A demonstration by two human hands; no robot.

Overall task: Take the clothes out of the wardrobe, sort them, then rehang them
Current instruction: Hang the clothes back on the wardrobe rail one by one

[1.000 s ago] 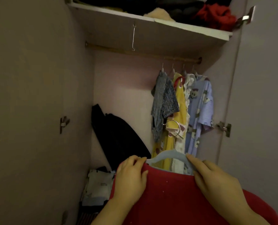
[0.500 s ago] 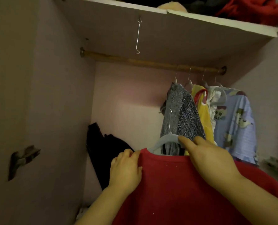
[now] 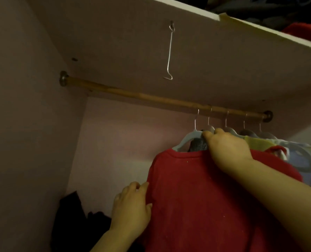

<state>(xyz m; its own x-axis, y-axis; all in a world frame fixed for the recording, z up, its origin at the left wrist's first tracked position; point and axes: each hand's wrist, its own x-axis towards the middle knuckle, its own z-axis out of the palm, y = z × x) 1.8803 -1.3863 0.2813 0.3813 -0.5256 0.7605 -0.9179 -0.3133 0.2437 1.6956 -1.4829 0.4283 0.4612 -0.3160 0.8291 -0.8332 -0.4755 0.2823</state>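
Your right hand (image 3: 227, 148) gripped the hanger (image 3: 185, 140) of the red garment (image 3: 196, 197) — your left hand (image 3: 131, 208) laid relaxed fingers on its edge.

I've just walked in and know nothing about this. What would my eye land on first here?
A big red top fills the lower centre, draped on a pale hanger that the right hand grips just under the wooden rail, while the left hand touches the top's left edge. A lone wire hook dangles from the shelf underside above.
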